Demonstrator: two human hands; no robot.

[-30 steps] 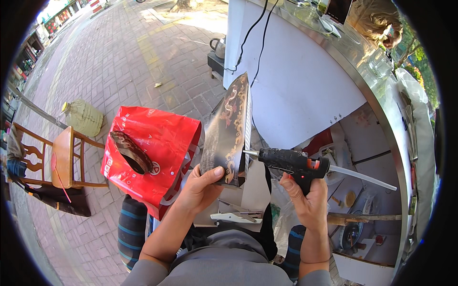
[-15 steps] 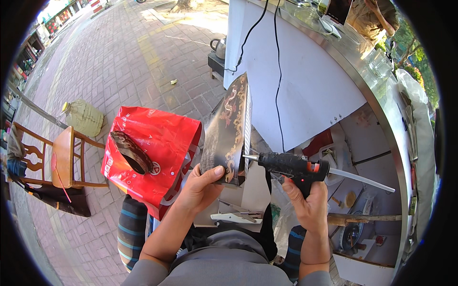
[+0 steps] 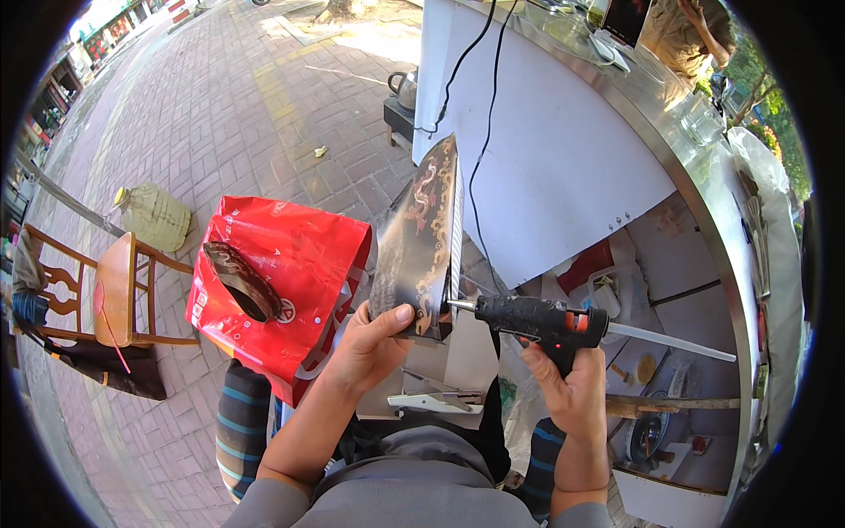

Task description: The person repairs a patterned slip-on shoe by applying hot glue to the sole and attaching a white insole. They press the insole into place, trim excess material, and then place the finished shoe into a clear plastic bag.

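Above my lap: gold-scrolled dark piece (image 3: pixel 418 238), tilted, its lower end pinched in my left hand (image 3: pixel 370 348).
Glue gun (image 3: pixel 528 308): gripped in my right hand (image 3: pixel 570 387), nozzle (image 3: pixel 463 304) at the piece's right edge, contact unclear; gluing, I judge.
Next bead: calls for a steady tilt and a slow slide along that edge.
Room: tight toward the red bag (image 3: pixel 326 246); freer over the paving (image 3: pixel 326 114).
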